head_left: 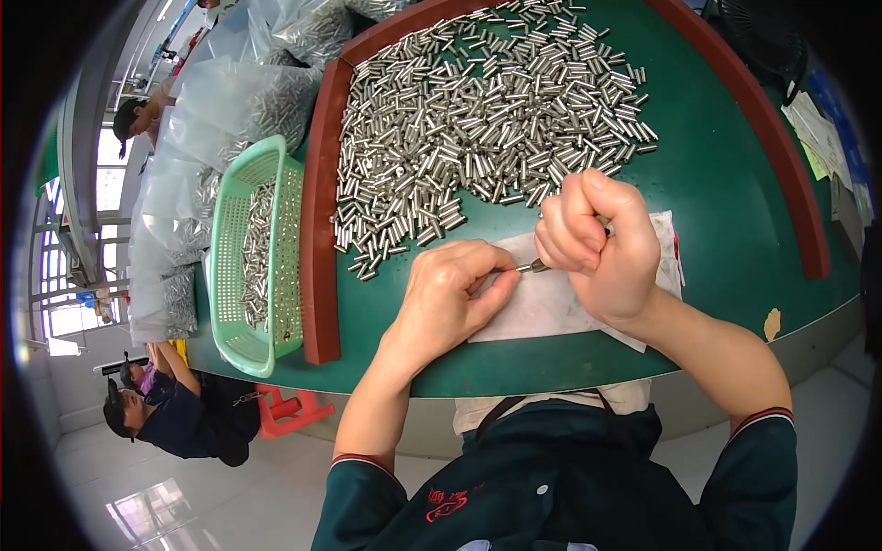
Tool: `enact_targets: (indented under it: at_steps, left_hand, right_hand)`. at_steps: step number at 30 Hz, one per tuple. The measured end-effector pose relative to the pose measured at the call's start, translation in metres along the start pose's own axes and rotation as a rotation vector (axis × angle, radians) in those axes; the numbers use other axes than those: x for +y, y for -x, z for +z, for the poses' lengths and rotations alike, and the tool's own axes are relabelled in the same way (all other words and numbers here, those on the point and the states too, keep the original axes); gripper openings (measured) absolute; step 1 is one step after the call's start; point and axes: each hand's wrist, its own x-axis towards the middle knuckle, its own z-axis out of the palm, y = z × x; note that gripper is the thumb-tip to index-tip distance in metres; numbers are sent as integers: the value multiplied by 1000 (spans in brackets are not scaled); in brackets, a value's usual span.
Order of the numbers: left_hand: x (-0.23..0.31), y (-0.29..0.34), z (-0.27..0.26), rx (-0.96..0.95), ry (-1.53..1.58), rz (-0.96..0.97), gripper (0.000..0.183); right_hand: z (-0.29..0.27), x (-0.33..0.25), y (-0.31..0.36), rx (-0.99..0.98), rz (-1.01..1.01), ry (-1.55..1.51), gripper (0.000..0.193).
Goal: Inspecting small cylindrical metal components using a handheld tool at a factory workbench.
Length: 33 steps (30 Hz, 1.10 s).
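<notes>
My left hand (452, 286) is closed, thumb and forefinger pinched together over a white cloth (551, 308). What the pinch holds is mostly hidden. My right hand (602, 248) is curled into a fist around a slim metal tool (537, 266). Its thin tip points left and meets the left fingertips; its handle is hidden in the fist. Beyond both hands spreads a large heap of short, shiny metal pins (487, 119) on the green tabletop (698, 174).
Dark red wooden rails (322, 230) border the heap. Left of them stands a light green plastic basket (225, 266) with more pins. Clear plastic bags (207, 119) of metal parts line the far left. A fan (763, 41) is at the far right. Other people sit at the left.
</notes>
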Motion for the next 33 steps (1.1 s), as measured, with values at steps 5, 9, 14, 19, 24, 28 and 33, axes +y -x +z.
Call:
enact_targets:
  at_steps: [5,9,14,19,24,28,33]
  left_hand:
    - [0,0,2,5,7,3,6]
    - [0,2,2,1,34,-48,6]
    - [3,2,3,1,87,-88,5]
    - [1,1,2,-18,100,-72,5]
    - [4,1,2,1,76,-79,5]
    - [-1,5,5,56,86,-52,4]
    - [-24,4,-11,-28,1553,-345,6]
  right_hand:
    - [1,2,1,1,-13,-2,40]
    - [1,3,2,-11,-36,19,40]
    - [4,7,4,-7,-60,62,41]
    - [12,7,6,-6,-100,176,39]
    - [14,6,5,-20,-82,194,35]
    - [10,8,7,-1,-57,110,34]
    - [7,4,7,-39,-56,74,37]
